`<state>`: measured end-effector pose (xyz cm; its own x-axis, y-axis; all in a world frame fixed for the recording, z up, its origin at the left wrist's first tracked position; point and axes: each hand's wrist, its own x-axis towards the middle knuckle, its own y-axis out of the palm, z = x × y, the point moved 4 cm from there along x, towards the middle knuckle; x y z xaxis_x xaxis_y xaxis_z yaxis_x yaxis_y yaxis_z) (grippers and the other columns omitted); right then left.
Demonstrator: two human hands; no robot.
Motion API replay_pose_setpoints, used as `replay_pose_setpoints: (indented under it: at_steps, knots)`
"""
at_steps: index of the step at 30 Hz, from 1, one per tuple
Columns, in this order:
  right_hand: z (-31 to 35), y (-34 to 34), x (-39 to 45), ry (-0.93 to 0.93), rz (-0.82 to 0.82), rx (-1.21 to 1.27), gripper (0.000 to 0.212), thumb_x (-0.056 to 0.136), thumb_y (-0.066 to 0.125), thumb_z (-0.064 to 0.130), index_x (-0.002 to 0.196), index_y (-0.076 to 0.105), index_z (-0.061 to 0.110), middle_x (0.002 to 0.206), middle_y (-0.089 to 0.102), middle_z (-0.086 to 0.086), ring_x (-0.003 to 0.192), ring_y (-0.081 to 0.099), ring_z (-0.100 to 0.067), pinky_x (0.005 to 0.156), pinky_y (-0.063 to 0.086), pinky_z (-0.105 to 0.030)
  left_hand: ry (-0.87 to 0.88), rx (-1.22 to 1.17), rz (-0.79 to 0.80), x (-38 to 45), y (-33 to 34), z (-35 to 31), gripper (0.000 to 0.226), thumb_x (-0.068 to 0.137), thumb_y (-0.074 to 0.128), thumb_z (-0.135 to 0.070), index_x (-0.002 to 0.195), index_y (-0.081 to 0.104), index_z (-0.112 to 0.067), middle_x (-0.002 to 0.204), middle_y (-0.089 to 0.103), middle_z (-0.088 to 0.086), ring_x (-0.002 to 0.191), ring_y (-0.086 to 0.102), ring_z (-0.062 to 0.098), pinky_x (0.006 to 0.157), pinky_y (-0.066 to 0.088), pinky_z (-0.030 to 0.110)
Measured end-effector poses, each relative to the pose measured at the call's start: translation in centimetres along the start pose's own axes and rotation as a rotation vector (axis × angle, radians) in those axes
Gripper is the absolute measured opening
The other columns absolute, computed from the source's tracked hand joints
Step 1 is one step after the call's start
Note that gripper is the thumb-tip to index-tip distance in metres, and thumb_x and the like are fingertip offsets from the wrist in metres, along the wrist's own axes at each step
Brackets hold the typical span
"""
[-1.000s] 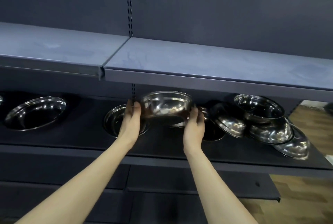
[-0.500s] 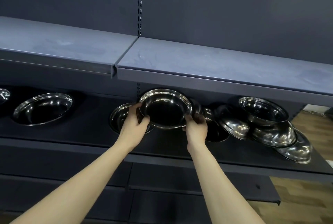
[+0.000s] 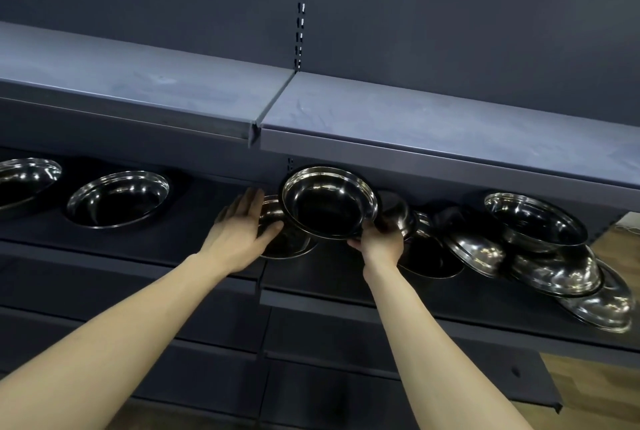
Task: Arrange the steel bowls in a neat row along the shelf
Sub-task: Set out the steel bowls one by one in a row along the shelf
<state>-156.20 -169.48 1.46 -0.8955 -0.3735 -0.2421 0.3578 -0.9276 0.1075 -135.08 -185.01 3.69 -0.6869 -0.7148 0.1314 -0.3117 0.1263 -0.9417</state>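
Right hand [image 3: 379, 239] is gripping a tilted, mirror-bright round steel bowl [image 3: 329, 202] — left hand [image 3: 242, 228] is spreading open, flat, holding nothing.

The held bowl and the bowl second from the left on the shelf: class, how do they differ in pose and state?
The held bowl is lifted and tilted, its opening facing the camera; the second bowl from the left rests flat on the dark shelf, opening upward. The right hand has a grip on the held bowl's lower rim; no hand touches the shelf bowl. The left hand is open beside the held bowl. Both are shiny, round, shallow steel.
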Motion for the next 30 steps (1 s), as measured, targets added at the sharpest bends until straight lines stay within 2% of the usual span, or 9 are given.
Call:
replay_pose_setpoints:
  at_steps: [3, 5, 8, 12, 15, 19, 23, 25, 30]
  knots:
    - [-0.5, 1.0, 0.2, 0.001, 0.02, 0.012, 0.034, 0.101, 0.064, 0.014, 0.134, 0.061, 0.007, 0.126, 0.069, -0.008, 0.055, 0.074, -0.013, 0.054, 0.06, -0.022, -0.025, 0.088, 0.017, -0.3, 0.3, 2.1, 0.08, 0.094, 0.031, -0.066, 0.157, 0.008, -0.022, 0.164, 0.01, 0.007, 0.151, 0.009, 0.028, 0.122, 0.014, 0.045]
    - [-0.9, 2.0, 0.0, 0.004, 0.041, 0.011, 0.036, 0.101, 0.064, 0.013, 0.136, 0.059, 0.006, 0.128, 0.068, -0.009, 0.058, 0.074, -0.013, 0.052, 0.059, -0.021, -0.036, 0.162, 0.032, -0.7, 0.4, 3.5, 0.08, 0.093, 0.031, -0.068, 0.156, 0.013, -0.022, 0.163, 0.013, 0.01, 0.15, 0.012, 0.031, 0.12, 0.016, 0.048]
    - [-2.0, 3.8, -0.2, 0.005, 0.067, -0.002, 0.044, 0.1, 0.066, 0.014, 0.142, 0.054, 0.008, 0.134, 0.065, -0.011, 0.081, 0.076, -0.019, 0.051, 0.058, -0.021, -0.039, 0.318, 0.086, -1.3, 0.5, 5.3, 0.083, 0.091, 0.027, -0.072, 0.155, 0.017, -0.021, 0.162, 0.015, 0.012, 0.149, 0.014, 0.033, 0.119, 0.02, 0.049]
    - [-3.5, 5.8, -0.7, 0.017, 0.102, -0.045, 0.047, 0.099, 0.066, 0.013, 0.144, 0.051, 0.009, 0.137, 0.064, -0.01, 0.062, 0.072, -0.012, 0.057, 0.062, -0.028, -0.078, 0.35, 0.102, -1.7, 0.3, 6.3, 0.084, 0.091, 0.029, -0.072, 0.156, 0.019, -0.019, 0.162, 0.015, 0.012, 0.149, 0.014, 0.034, 0.119, 0.02, 0.047]
    - [-4.6, 6.8, -1.0, 0.026, 0.109, -0.094, 0.044, 0.099, 0.067, 0.014, 0.14, 0.053, 0.007, 0.133, 0.065, -0.011, 0.067, 0.072, -0.015, 0.052, 0.061, -0.026, -0.094, 0.312, 0.096, -1.8, 0.3, 6.6, 0.084, 0.091, 0.031, -0.07, 0.156, 0.017, -0.018, 0.163, 0.015, 0.012, 0.149, 0.013, 0.034, 0.119, 0.019, 0.048]
    - [-5.7, 7.9, -1.3, 0.047, 0.159, -0.113, 0.041, 0.1, 0.065, 0.017, 0.138, 0.055, 0.006, 0.128, 0.068, -0.013, 0.057, 0.075, -0.014, 0.053, 0.061, -0.024, -0.098, 0.25, 0.08, -1.9, 0.5, 6.6, 0.082, 0.093, 0.033, -0.068, 0.156, 0.018, -0.019, 0.162, 0.016, 0.012, 0.149, 0.013, 0.032, 0.12, 0.017, 0.046]
    - [-6.5, 8.4, -1.5, 0.038, 0.21, -0.161, 0.041, 0.1, 0.065, 0.011, 0.14, 0.056, 0.007, 0.134, 0.064, -0.01, 0.072, 0.072, -0.012, 0.063, 0.063, -0.024, -0.077, 0.216, 0.057, -1.9, 0.9, 6.5, 0.08, 0.092, 0.034, -0.068, 0.155, 0.019, -0.021, 0.162, 0.018, 0.01, 0.149, 0.016, 0.031, 0.119, 0.021, 0.046]
    - [-7.1, 8.5, -1.6, 0.053, 0.207, -0.205, 0.038, 0.099, 0.065, 0.009, 0.136, 0.06, 0.007, 0.135, 0.064, -0.012, 0.078, 0.075, -0.016, 0.057, 0.06, -0.019, -0.068, 0.209, 0.049, -1.8, 1.1, 6.4, 0.078, 0.092, 0.035, -0.067, 0.154, 0.02, -0.022, 0.161, 0.02, 0.01, 0.148, 0.017, 0.031, 0.118, 0.022, 0.046]
    - [-8.3, 8.1, -1.7, 0.061, 0.174, -0.28, 0.035, 0.098, 0.067, 0.011, 0.132, 0.063, 0.007, 0.119, 0.073, -0.011, 0.072, 0.076, -0.014, 0.047, 0.05, -0.01, -0.036, 0.196, 0.048, -1.5, 1.3, 6.2, 0.076, 0.093, 0.038, -0.065, 0.154, 0.021, -0.023, 0.161, 0.019, 0.01, 0.149, 0.015, 0.031, 0.119, 0.021, 0.046]
